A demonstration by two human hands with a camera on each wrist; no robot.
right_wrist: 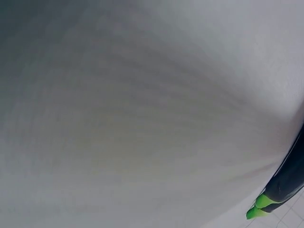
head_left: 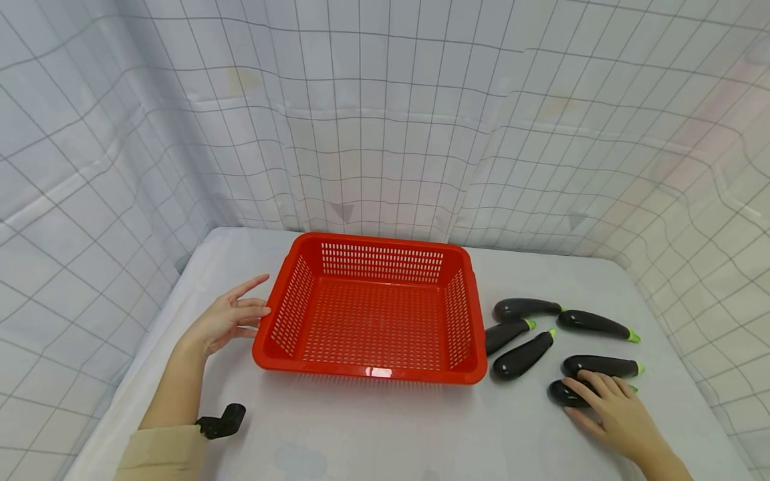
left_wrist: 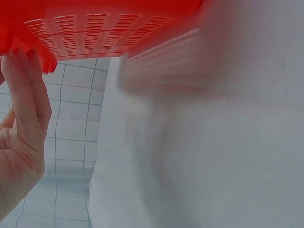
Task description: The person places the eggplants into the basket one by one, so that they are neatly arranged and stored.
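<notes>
My left hand (head_left: 222, 321) is at the left rim of a red plastic basket (head_left: 375, 372), its fingers loosely extended and touching the rim. In the left wrist view the fingers (left_wrist: 26, 95) rest against the basket's side (left_wrist: 142, 9). At the right, my right hand (head_left: 616, 414) lies over the nearest eggplant (head_left: 564, 395), fingers bent over its far side and thumb on the near side. Just behind it lies another eggplant (head_left: 604, 365). The right wrist view shows dark eggplants (right_wrist: 287, 178) with green stems at its right edge; the hand itself is out of that view.
Several more eggplants lie between the basket and my right hand, among them one eggplant (head_left: 523, 355) close to the basket's right side. A white cloth (head_left: 361, 434) covers the table. White gridded curtains (head_left: 385, 133) surround it. A black strap device (head_left: 222, 421) is on my left wrist.
</notes>
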